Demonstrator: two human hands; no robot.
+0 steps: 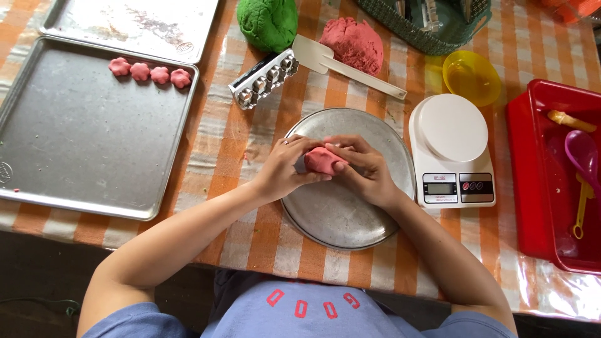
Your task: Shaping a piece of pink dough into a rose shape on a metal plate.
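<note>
1. A small lump of pink dough (322, 161) is pinched between the fingertips of both hands; the fingers of the left hand (285, 168) are curled against its left side, and those of the right hand (364, 169) are bent over its top and right side.
2. The lump is seen as a matte, rose-pink piece, roughly rounded and somewhat flattened, with most of its right end hidden by fingers.
3. The lump is held just above the round metal plate (341, 213), over the plate's upper left part; whether it touches the plate cannot be told.
4. A white kitchen scale (452, 150) is placed just right of the plate, and a yellow bowl (471, 77) lies beyond the scale.
5. Beyond the plate, a white scraper (341, 62) is laid beside a larger mound of pink dough (355, 42), with a metal mould (265, 79) and a ball of green dough (269, 22) to their left.
6. Well left of the plate, a baking tray (81, 144) is set, on which four pink flower-shaped pieces (150, 72) are lined up in a row at the far edge.
7. Far right of the plate, a red tub (532, 181) holding plastic spoons is seen.
</note>
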